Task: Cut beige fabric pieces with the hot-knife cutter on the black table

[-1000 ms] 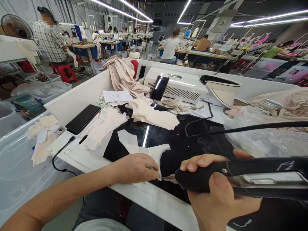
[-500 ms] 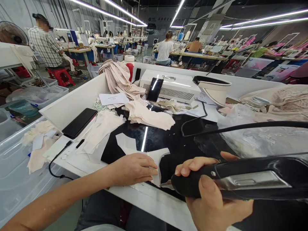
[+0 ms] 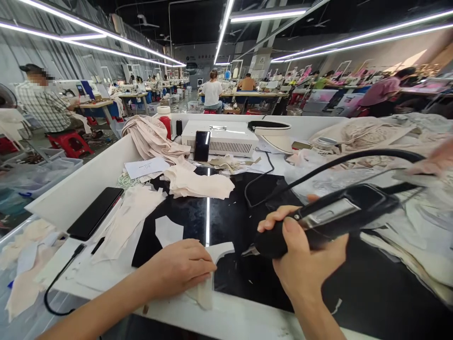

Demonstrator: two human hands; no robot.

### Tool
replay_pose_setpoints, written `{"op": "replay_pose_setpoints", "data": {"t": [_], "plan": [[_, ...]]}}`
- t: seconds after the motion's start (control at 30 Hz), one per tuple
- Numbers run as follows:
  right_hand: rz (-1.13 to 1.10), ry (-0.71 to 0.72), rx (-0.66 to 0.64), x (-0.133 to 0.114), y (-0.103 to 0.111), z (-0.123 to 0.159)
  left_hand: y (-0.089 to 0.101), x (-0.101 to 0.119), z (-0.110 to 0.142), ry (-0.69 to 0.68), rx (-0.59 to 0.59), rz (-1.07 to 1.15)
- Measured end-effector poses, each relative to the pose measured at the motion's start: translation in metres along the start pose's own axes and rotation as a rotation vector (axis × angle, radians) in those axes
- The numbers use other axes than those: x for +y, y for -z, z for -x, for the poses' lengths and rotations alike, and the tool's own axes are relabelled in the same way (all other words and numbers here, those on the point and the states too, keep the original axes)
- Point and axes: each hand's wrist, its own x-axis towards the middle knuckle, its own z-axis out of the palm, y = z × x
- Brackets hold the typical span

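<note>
My left hand (image 3: pixel 182 267) lies flat, fingers stretched out, on a white curved fabric piece (image 3: pixel 204 293) near the table's front edge. A second small white piece (image 3: pixel 169 230) sits just beyond it on the shiny black surface (image 3: pixel 226 212). In my right hand (image 3: pixel 306 267) is a black corded handheld power tool (image 3: pixel 329 215) with a silver plate on its side. Its pointed metal tip is to the right of the curved piece, apart from it. A blurred hand of another person (image 3: pixel 437 158) shows at the right edge, near the tool's rear end and cord.
Cream fabric stacks (image 3: pixel 198 182) lie beyond my left hand. A large black phone (image 3: pixel 95 212) rests at the left. At the back stand a white vented box (image 3: pixel 226 141), a smaller phone (image 3: pixel 202 146) and a red bottle (image 3: pixel 164 125). Plastic bags and fabric (image 3: pixel 318 177) fill the right.
My view has turned right and up. The tool has swung so its pointed tip shows, farther from the curved piece. Another person's hand has appeared at right. My left hand remains on the fabric.
</note>
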Motion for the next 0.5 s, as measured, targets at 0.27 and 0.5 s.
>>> {"op": "replay_pose_setpoints", "data": {"t": [0.27,0.5], "plan": [[-0.040,0.016,-0.114,0.024,-0.008,-0.004,-0.021,-0.010,-0.035,0.025,0.012,-0.198],[-0.027,0.002,-0.111,0.035,-0.008,-0.005,-0.029,-0.017,-0.044,0.036,-0.080,-0.265]]}}
